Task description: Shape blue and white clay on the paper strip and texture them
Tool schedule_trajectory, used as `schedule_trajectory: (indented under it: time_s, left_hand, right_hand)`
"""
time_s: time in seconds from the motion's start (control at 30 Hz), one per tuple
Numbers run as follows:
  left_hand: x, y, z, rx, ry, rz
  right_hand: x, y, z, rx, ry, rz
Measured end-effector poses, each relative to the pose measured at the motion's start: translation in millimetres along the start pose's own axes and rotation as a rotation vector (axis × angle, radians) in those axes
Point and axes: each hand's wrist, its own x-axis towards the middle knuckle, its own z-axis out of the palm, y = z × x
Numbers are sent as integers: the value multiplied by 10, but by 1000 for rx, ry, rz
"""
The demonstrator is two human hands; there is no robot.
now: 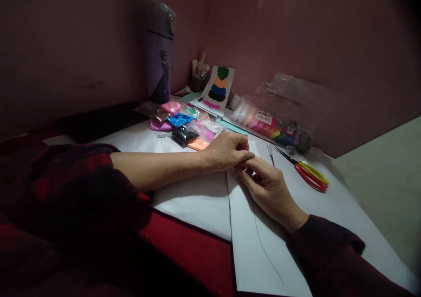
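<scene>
My left hand (225,151) is closed, thumb and fingers pinched together over the white paper sheets. My right hand (268,189) meets it there, its fingertips also pinched and touching those of the left. From beneath the right hand a thin dark strand (263,245), thread or wire, curves down across the long white sheet (245,262). What lies between the left fingertips is hidden. Just beyond the hands are small bags of coloured clay (180,120), among them a black bag (184,136) and an orange one (197,144).
Red-and-yellow-handled scissors (311,175) and a slim pointed tool (270,154) lie to the right. Behind stand a purple bottle (159,65), a painted card (219,86) and a cup of tools (198,81). A clear pack of coloured clay (266,124) rests near the pink wall.
</scene>
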Motion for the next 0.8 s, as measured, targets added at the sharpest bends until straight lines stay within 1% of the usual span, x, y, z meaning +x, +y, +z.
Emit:
schedule_trajectory:
  time_s: [0.27,0.43,0.53,0.63,0.8]
  left_hand:
    - [-1,0,7,32,2,2]
    - [-20,31,4,5,54,78]
    - [-35,36,0,-24,18,110]
    - [-40,28,-4,-51,-19,114]
    - [-42,18,-4,-64,-22,138]
  right_hand:
    - [-1,15,11,-2,-6,3]
    - [8,3,1,-5,-2,-9]
    - [9,2,10,13,13,-17]
    - [4,12,21,7,33,-38]
    - [-7,29,22,1,26,-28]
